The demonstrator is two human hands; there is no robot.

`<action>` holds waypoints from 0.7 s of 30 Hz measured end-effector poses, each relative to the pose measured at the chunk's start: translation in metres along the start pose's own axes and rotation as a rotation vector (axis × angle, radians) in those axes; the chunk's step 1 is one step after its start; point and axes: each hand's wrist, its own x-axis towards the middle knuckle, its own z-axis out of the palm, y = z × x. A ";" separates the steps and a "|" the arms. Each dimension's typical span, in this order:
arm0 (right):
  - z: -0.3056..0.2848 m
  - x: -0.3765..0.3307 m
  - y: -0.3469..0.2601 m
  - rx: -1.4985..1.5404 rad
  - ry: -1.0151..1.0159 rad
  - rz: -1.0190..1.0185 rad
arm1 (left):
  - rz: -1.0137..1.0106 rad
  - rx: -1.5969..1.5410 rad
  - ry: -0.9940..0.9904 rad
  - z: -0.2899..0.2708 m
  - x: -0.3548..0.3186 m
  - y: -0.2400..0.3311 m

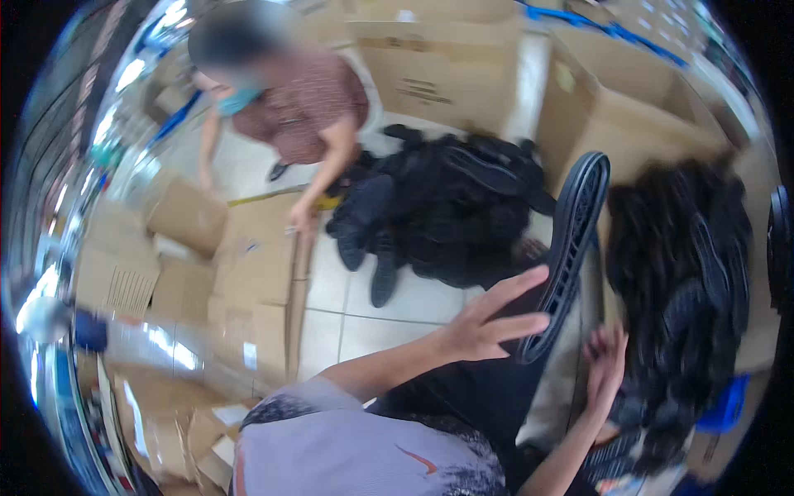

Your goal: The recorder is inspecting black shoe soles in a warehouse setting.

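Note:
My left hand [488, 318] is spread with its fingers apart, and its fingertips touch a black shoe sole [571, 248] that stands tilted on end in front of me. It does not grip the sole. My right hand [605, 368] is lower right, blurred, fingers apart and holding nothing, next to a cardboard box [628, 124] full of black soles [686, 281]. A pile of black shoes [447, 207] lies on the tiled floor beyond the sole.
Another person [289, 99] bends over flattened cardboard boxes [240, 264] on the left. Large cartons [438, 58] stand at the back. More cardboard scraps lie at the lower left. A blue object [724, 405] sits at the lower right.

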 end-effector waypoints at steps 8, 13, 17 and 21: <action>0.049 -0.006 -0.079 0.390 -0.359 -0.120 | 0.304 -0.018 -0.528 0.060 -0.033 0.027; 0.032 -0.003 -0.074 0.527 -0.201 -0.136 | 0.288 -0.017 -0.605 0.070 -0.039 0.030; 0.020 0.004 -0.060 0.504 -0.255 -0.127 | 0.224 -0.095 -0.650 0.070 -0.035 0.032; 0.003 0.017 -0.031 0.449 -0.066 0.100 | 0.064 -0.070 -0.536 0.069 -0.023 0.038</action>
